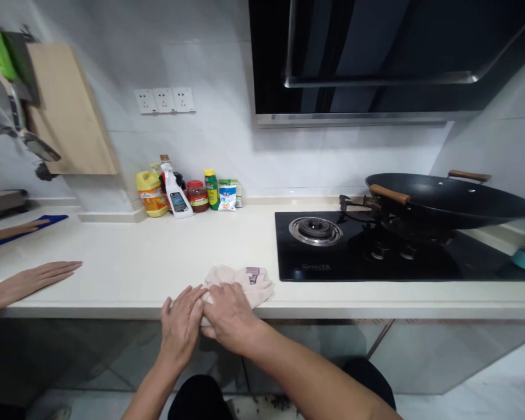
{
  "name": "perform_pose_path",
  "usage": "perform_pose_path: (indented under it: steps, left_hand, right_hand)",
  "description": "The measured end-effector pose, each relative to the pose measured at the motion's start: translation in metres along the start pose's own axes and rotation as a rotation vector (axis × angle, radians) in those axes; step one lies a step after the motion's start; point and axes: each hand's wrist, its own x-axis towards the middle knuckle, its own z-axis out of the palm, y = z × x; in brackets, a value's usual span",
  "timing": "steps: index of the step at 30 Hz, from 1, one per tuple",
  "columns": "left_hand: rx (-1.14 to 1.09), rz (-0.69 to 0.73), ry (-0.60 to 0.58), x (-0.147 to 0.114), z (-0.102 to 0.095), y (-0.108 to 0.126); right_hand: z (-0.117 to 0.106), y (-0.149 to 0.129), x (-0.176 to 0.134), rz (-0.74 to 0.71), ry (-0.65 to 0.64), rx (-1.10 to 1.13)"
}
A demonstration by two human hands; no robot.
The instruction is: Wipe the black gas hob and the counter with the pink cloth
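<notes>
A pale pink cloth (pixel 259 290) with a dark printed patch lies bunched on the white countertop (pixel 126 274), close to its front edge. My right hand (pixel 234 315) presses down on it, fingers curled over the near side. At the cloth's left end, my left hand (pixel 181 324) meets my right hand, its fingertips closed on the fabric. The part of the cloth under both hands is hidden.
A black gas hob (pixel 332 262) lies to the right, with a large wok (pixel 446 201) on its far burner. Bottles, a jar (pixel 196 196) and packets line the wall. On the left, another person's hand (pixel 39 281) rests on the counter; their other hand is on a blue cloth (pixel 48 221).
</notes>
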Motion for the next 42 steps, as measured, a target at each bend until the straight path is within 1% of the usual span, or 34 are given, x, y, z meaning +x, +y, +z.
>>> perform_pose_path:
  steps: [4, 7, 11, 14, 17, 20, 25, 28, 31, 34, 36, 39, 42]
  left_hand:
    - [0.01, 0.104, 0.054, 0.001, 0.038, 0.053]
    - [-0.009, 0.262, 0.065, -0.001, 0.064, 0.1]
    - [-0.112, 0.506, -0.001, -0.003, 0.095, 0.168]
    - [-0.173, 0.596, -0.076, 0.002, 0.114, 0.219]
    - [-0.199, 0.652, -0.142, 0.009, 0.132, 0.264]
    - [-0.203, 0.694, -0.191, 0.015, 0.151, 0.302]
    - [-0.193, 0.766, -0.322, 0.015, 0.183, 0.354]
    - [-0.139, 0.797, -0.351, 0.012, 0.202, 0.382]
    - [-0.081, 0.818, -0.333, 0.009, 0.218, 0.4]
    - [-0.093, 0.855, -0.264, 0.007, 0.225, 0.401]
    - [-0.131, 0.869, -0.207, 0.006, 0.227, 0.393]
    - [-0.188, 0.852, -0.124, 0.006, 0.223, 0.374]
    - [-0.235, 0.84, -0.07, 0.009, 0.207, 0.346]
  right_hand:
    - [-0.017, 0.031, -0.044, 0.099, 0.031, 0.023]
    - [-0.034, 0.064, -0.088, 0.17, 0.12, 0.068]
    - [-0.057, 0.112, -0.149, 0.279, 0.246, 0.166]
    - [-0.076, 0.144, -0.191, 0.335, 0.286, 0.136]
    - [-0.095, 0.17, -0.226, 0.401, 0.282, 0.109]
    - [-0.114, 0.193, -0.255, 0.488, 0.264, 0.07]
    - [-0.135, 0.234, -0.306, 0.533, 0.201, -0.092]
    - [-0.14, 0.257, -0.339, 0.603, 0.156, -0.2]
    - [-0.141, 0.271, -0.364, 0.674, 0.129, -0.243]
    - [-0.143, 0.27, -0.372, 0.684, 0.073, -0.238]
    - [-0.144, 0.262, -0.366, 0.696, 0.026, -0.241]
    - [-0.144, 0.242, -0.346, 0.728, -0.004, -0.253]
    - [-0.138, 0.219, -0.316, 0.707, 0.004, -0.237]
